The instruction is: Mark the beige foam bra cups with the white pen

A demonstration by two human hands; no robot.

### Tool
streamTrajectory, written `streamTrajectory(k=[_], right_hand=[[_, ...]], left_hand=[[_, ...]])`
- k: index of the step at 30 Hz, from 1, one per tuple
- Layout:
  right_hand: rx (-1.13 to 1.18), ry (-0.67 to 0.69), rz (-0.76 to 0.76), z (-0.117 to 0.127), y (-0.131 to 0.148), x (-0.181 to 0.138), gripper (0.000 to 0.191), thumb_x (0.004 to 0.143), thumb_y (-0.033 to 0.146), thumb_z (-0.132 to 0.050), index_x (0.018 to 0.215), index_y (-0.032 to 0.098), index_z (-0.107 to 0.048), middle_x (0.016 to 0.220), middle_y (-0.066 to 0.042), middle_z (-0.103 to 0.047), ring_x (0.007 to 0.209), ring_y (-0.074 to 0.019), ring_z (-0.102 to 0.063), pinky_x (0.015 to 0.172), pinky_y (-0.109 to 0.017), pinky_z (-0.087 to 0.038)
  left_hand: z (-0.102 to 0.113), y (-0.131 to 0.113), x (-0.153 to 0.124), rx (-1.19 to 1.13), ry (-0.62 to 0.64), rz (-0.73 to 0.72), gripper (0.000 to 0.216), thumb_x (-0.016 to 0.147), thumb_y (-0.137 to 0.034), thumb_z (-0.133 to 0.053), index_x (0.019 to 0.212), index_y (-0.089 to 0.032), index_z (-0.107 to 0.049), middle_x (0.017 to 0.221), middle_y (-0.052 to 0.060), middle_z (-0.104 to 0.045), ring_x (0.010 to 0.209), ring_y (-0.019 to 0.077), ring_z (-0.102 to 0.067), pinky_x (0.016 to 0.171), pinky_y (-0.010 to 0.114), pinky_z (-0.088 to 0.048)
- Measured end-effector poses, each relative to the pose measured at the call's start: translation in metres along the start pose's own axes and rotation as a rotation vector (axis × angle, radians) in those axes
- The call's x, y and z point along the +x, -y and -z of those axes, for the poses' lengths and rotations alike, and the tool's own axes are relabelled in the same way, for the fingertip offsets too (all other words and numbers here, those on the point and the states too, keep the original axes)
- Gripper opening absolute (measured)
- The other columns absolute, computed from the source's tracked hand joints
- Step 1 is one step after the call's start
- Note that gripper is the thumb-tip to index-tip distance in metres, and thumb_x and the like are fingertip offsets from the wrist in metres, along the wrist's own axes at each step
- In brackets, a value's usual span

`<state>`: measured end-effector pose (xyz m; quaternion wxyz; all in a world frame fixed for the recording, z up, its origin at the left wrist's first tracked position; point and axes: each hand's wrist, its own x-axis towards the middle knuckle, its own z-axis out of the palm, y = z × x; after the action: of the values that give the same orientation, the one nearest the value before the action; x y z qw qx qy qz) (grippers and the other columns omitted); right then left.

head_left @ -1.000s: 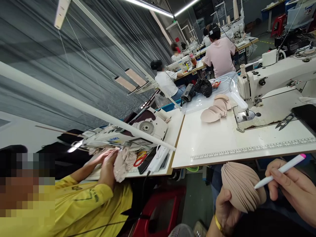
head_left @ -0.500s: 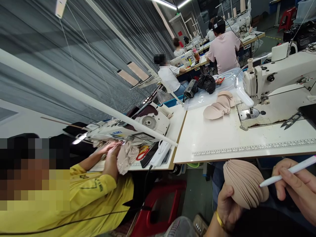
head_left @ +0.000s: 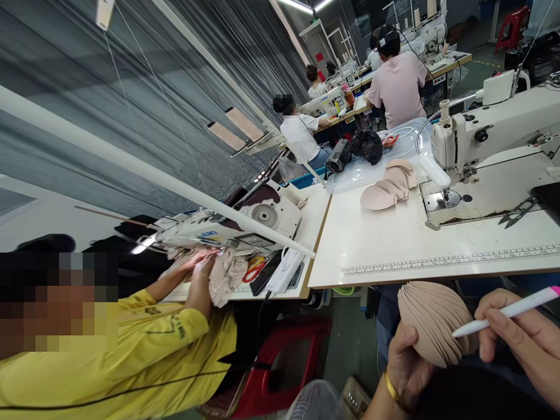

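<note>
A fanned stack of beige, rounded fabric pieces (head_left: 431, 321) rests in my left hand (head_left: 406, 361), whose thumb presses on its near left edge. My right hand (head_left: 516, 326) grips a white marker pen (head_left: 511, 310) with a pink end. The pen's tip meets the right part of the stack, or hovers just over it; I cannot tell which. Both hands are below the front edge of the white sewing table (head_left: 350, 245). More beige pieces (head_left: 387, 186) lie overlapping on that table.
A sewing machine (head_left: 481, 140) stands on the right, with thread snips (head_left: 518, 213) beside it. A ruler strip (head_left: 437, 261) runs along the table edge. To the left, a co-worker in a yellow shirt (head_left: 175, 344) works at another machine. A red stool (head_left: 280, 373) stands between us.
The pen and my right hand have shifted left, and the pen tip has moved slightly left and down over the stack. My left hand keeps its hold, almost still.
</note>
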<state>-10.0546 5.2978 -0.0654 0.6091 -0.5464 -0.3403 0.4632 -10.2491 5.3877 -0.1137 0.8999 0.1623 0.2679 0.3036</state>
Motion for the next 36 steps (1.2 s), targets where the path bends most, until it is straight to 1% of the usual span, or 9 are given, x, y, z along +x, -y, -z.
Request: streamTrajectory(k=[5, 8, 14, 18, 20, 24, 30, 33, 36], right_hand=[[0.046, -0.046, 0.016, -0.002, 0.004, -0.002, 0.036, 0.111, 0.056, -0.057, 0.097, 0.027, -0.074, 0.066, 0.000, -0.065, 0.066, -0.0185, -0.059, 0.069, -0.028, -0.053], [0.021, -0.089, -0.008, -0.005, 0.007, -0.002, 0.037, 0.109, 0.059, -0.059, 0.095, 0.027, -0.074, 0.066, -0.001, -0.064, 0.068, -0.0204, -0.058, 0.071, -0.031, -0.054], [-0.027, 0.004, 0.025, -0.005, 0.002, -0.002, 0.037, 0.111, 0.058, -0.056, 0.098, 0.028, -0.074, 0.068, -0.001, -0.067, 0.068, -0.0199, -0.061, 0.071, -0.030, -0.056], [-0.010, 0.062, 0.016, -0.008, 0.006, -0.001, 0.036, 0.111, 0.056, -0.056, 0.102, 0.027, -0.075, 0.070, -0.002, -0.069, 0.071, -0.0203, -0.064, 0.072, -0.029, -0.057], [0.005, 0.039, -0.024, -0.012, 0.013, -0.002, 0.038, 0.110, 0.060, -0.057, 0.099, 0.028, -0.075, 0.070, -0.002, -0.067, 0.071, -0.0204, -0.062, 0.073, -0.030, -0.057], [0.034, -0.070, -0.094, -0.017, 0.020, -0.002, 0.043, 0.107, 0.066, -0.059, 0.095, 0.028, -0.074, 0.067, -0.001, -0.064, 0.071, -0.0209, -0.057, 0.075, -0.031, -0.056], [-0.047, 0.014, 0.054, -0.006, 0.004, -0.004, 0.035, 0.109, 0.057, -0.059, 0.098, 0.029, -0.077, 0.070, -0.004, -0.069, 0.071, -0.0238, -0.064, 0.071, -0.035, -0.057], [-0.072, -0.006, 0.156, -0.009, -0.001, -0.014, 0.032, 0.106, 0.056, -0.064, 0.093, 0.031, -0.079, 0.072, -0.007, -0.071, 0.072, -0.0291, -0.067, 0.070, -0.043, -0.057], [-0.080, -0.028, 0.279, -0.014, -0.001, -0.023, 0.026, 0.103, 0.053, -0.069, 0.091, 0.033, -0.081, 0.070, -0.008, -0.071, 0.069, -0.0315, -0.065, 0.066, -0.048, -0.055]], left_hand=[[0.004, 0.003, 0.002, -0.020, 0.027, -0.003, 0.108, 0.067, -0.042, -0.098, 0.161, -0.014, -0.052, 0.121, 0.014, -0.082, 0.118, 0.0322, -0.073, 0.117, 0.049, -0.052], [0.002, 0.002, 0.001, 0.003, 0.028, -0.018, 0.108, 0.068, -0.044, -0.097, 0.162, -0.014, -0.051, 0.118, 0.014, -0.082, 0.121, 0.0347, -0.073, 0.116, 0.050, -0.053], [-0.006, 0.001, 0.000, 0.043, 0.009, -0.035, 0.113, 0.066, -0.049, -0.098, 0.162, -0.012, -0.051, 0.122, 0.017, -0.081, 0.124, 0.0408, -0.072, 0.116, 0.054, -0.052], [-0.007, 0.002, 0.001, 0.040, -0.003, -0.039, 0.110, 0.066, -0.049, -0.098, 0.160, -0.011, -0.054, 0.122, 0.017, -0.081, 0.123, 0.0396, -0.072, 0.117, 0.052, -0.051], [-0.005, 0.002, 0.001, 0.035, -0.008, -0.040, 0.110, 0.066, -0.049, -0.098, 0.159, -0.010, -0.055, 0.121, 0.018, -0.080, 0.124, 0.0400, -0.071, 0.118, 0.053, -0.050], [-0.002, 0.000, 0.000, 0.026, -0.018, -0.027, 0.109, 0.066, -0.048, -0.098, 0.159, -0.012, -0.055, 0.123, 0.019, -0.079, 0.131, 0.0432, -0.067, 0.122, 0.058, -0.046], [-0.004, 0.000, 0.000, 0.012, -0.016, -0.037, 0.108, 0.065, -0.048, -0.100, 0.158, -0.014, -0.057, 0.119, 0.016, -0.080, 0.120, 0.0377, -0.071, 0.118, 0.054, -0.050], [-0.006, 0.000, -0.001, 0.020, -0.014, -0.070, 0.108, 0.065, -0.047, -0.101, 0.158, -0.015, -0.056, 0.125, 0.017, -0.079, 0.115, 0.0340, -0.073, 0.113, 0.050, -0.054], [-0.005, 0.000, -0.002, 0.018, -0.016, -0.075, 0.108, 0.065, -0.045, -0.102, 0.158, -0.016, -0.057, 0.126, 0.016, -0.079, 0.112, 0.0315, -0.073, 0.110, 0.047, -0.056]])
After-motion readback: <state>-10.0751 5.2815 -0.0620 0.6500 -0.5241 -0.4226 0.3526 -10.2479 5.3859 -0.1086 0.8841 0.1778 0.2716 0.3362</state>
